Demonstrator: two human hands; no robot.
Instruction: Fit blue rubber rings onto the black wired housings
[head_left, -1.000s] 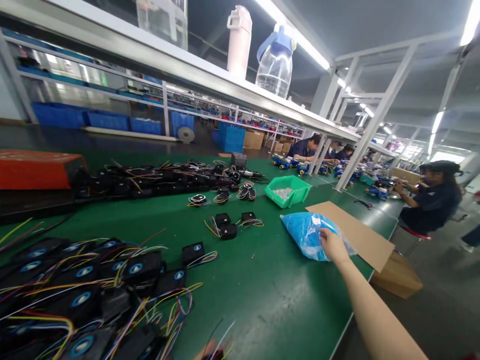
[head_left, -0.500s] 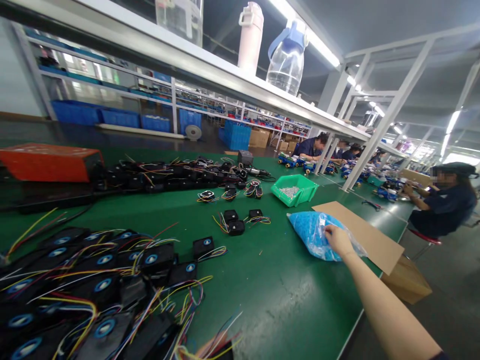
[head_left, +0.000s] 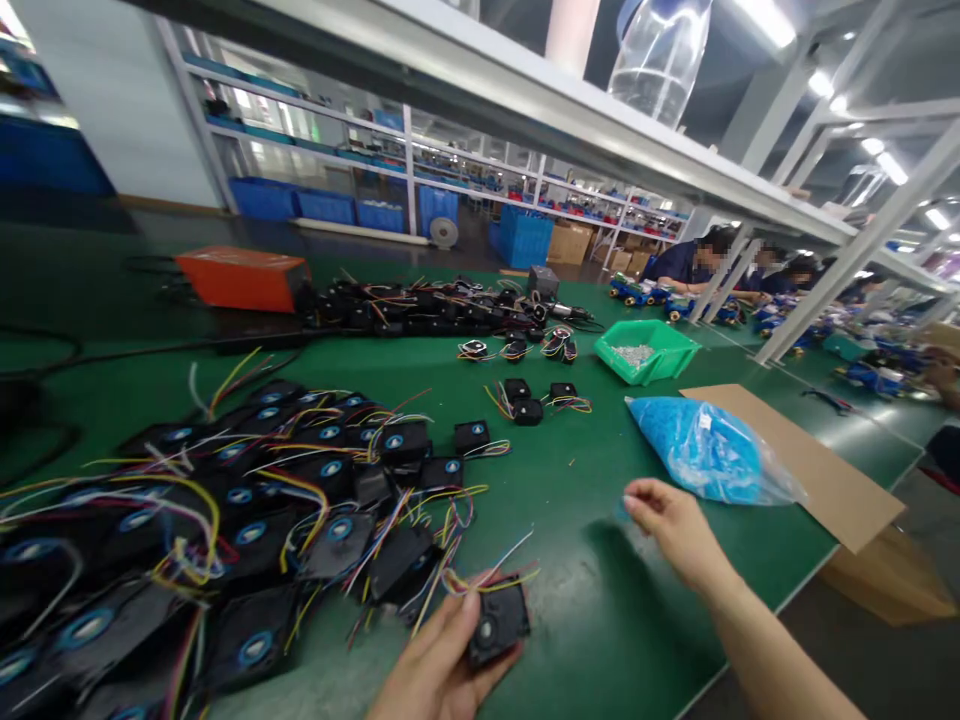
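My left hand (head_left: 454, 650) is closed around a small black square housing (head_left: 501, 620) with coloured wires, tilted above the green table's near edge. My right hand (head_left: 671, 525) pinches a small, blurred blue piece (head_left: 624, 508) between thumb and fingertips; its exact shape is hard to see. Behind that hand lies a clear plastic bag (head_left: 712, 445) full of blue bits, untouched. To the left spreads a pile of similar black housings (head_left: 255, 530), many bearing a blue ring around a white centre.
A green bin (head_left: 652, 355) of small metal parts stands behind the bag, which partly overlaps a cardboard sheet (head_left: 810, 460). More wired black units (head_left: 427, 305) line the back, beside an orange box (head_left: 244, 280). A shelf (head_left: 525, 90) with bottles crosses overhead. Co-workers sit at right.
My right hand has left the bag and come toward me with a small blue piece. My left hand has risen into view with a black housing. The view has swung left.
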